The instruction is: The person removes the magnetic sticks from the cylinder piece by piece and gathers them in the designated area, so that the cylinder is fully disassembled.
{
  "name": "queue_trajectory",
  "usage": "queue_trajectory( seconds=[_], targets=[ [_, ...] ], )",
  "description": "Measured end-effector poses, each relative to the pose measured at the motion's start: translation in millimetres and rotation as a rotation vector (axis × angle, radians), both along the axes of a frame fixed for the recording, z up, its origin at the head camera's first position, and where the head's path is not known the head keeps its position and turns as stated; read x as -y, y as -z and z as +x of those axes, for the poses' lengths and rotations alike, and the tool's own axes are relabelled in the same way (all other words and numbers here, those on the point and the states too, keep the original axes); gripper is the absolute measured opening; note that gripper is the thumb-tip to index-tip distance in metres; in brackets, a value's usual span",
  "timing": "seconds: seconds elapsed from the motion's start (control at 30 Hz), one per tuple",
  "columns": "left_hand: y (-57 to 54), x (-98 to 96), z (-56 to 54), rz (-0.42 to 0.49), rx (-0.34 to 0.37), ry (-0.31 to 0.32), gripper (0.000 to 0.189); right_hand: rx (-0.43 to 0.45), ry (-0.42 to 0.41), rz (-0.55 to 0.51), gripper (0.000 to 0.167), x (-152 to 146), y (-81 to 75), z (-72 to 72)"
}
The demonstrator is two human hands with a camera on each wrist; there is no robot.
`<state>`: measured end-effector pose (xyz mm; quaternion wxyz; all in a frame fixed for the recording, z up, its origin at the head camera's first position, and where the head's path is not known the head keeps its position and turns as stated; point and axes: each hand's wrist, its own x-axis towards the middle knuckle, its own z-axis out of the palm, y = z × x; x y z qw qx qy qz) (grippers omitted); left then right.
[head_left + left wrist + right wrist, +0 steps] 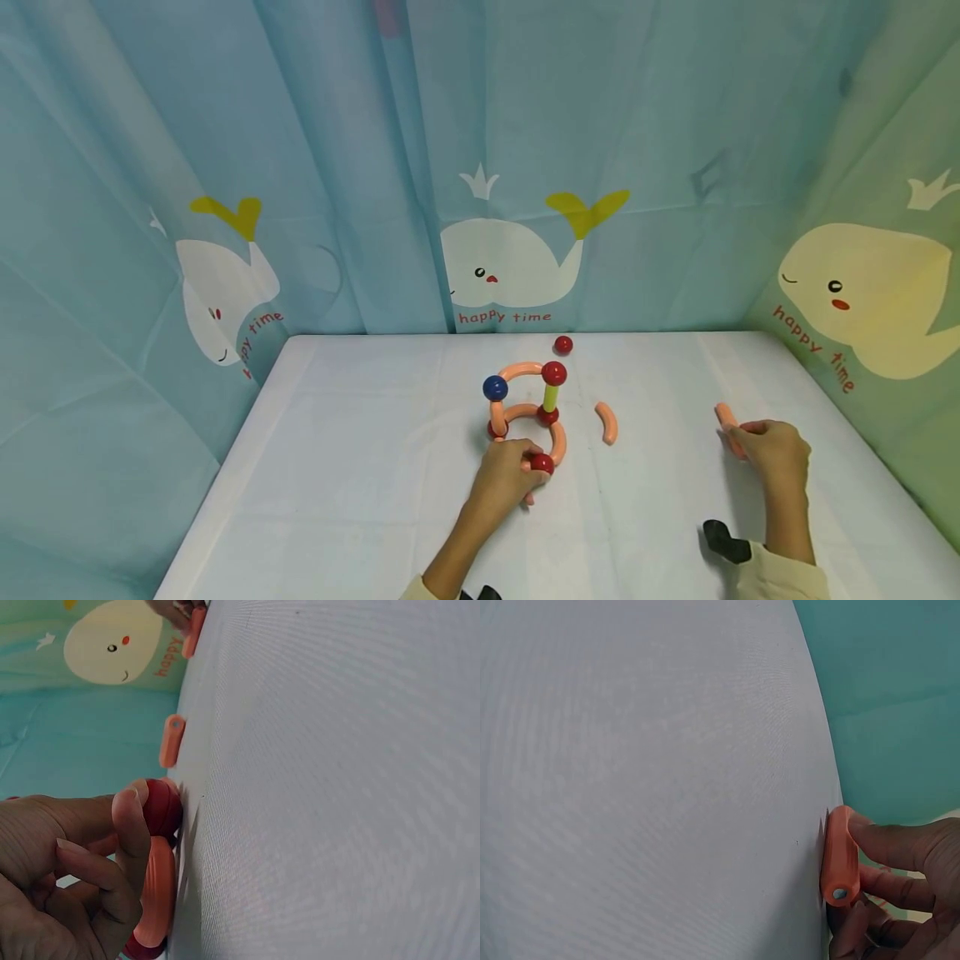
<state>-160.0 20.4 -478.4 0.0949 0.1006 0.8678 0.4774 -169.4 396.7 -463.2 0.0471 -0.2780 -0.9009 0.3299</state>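
My left hand point(504, 479) pinches a red ball point(542, 464) at the near side of a small magnetic building-stick frame. Orange curved sticks point(558, 443) and red balls form its base ring on the table. A yellow-green stick point(551, 397) stands up from that ring with a red ball point(554, 372) on top. On the left, an upright orange stick carries a blue ball point(495, 387), and another curved stick links the two upper balls. Off to the right, my right hand point(772, 450) holds a loose orange curved stick point(841, 859) between thumb and fingers, low at the tabletop.
Between the frame and my right hand lies another orange curved stick point(607, 423). A loose red ball point(563, 344) sits near the back edge of the white table point(337, 467). Blue curtains point(360, 167) with whale prints hang around the table.
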Motion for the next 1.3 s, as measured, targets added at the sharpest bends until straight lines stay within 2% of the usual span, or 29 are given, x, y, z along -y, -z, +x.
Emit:
queue_trajectory(
  seconds=[0.3,0.43,0.6,0.77,0.87,0.97,1.03,1.13,1.2,1.3],
  targets=[
    [2.0,-1.3,-0.7,0.01,0.032,-0.003,0.031,0.028,0.007,0.013,0.046,0,-0.9,1.1],
    [3.2,-1.8,-1.5,0.008,0.035,-0.003,0.032,-0.045,-0.039,0.072,0.045,5,-5.6,1.3],
    [5.0,-2.8,-0.6,-0.034,0.032,-0.008,0.03,-0.207,-0.203,0.192,0.039,23,-16.0,1.6],
    [4.4,-5.6,2.2,-0.099,-0.004,-0.008,0.033,-0.334,-0.393,0.26,0.03,51,-27.3,0.9],
    [3.1,-7.1,3.8,-0.144,-0.018,-0.004,0.035,-0.394,-0.512,0.256,0.026,72,-32.5,0.8],
    [-1.0,-8.3,6.3,-0.202,-0.042,0.0,0.036,-0.388,-0.61,0.217,0.026,97,-35.9,1.0],
    [-6.1,-8.7,8.5,-0.255,-0.107,0.001,0.036,-0.36,-0.662,0.19,0.026,115,-36.1,0.1],
    [-19.3,-9.5,13.3,-0.283,-0.239,0.007,0.03,-0.319,-0.726,0.15,0.028,140,-33.1,-3.3],
    [-31.2,-9.1,17.7,-0.274,-0.358,0.005,0.024,-0.306,-0.765,0.129,0.03,154,-29.4,-6.2],
    [-50.5,-5.5,22.8,-0.195,-0.496,-0.025,0.015,-0.298,-0.816,0.092,0.032,171,-21.7,-10.0]
  ],
)
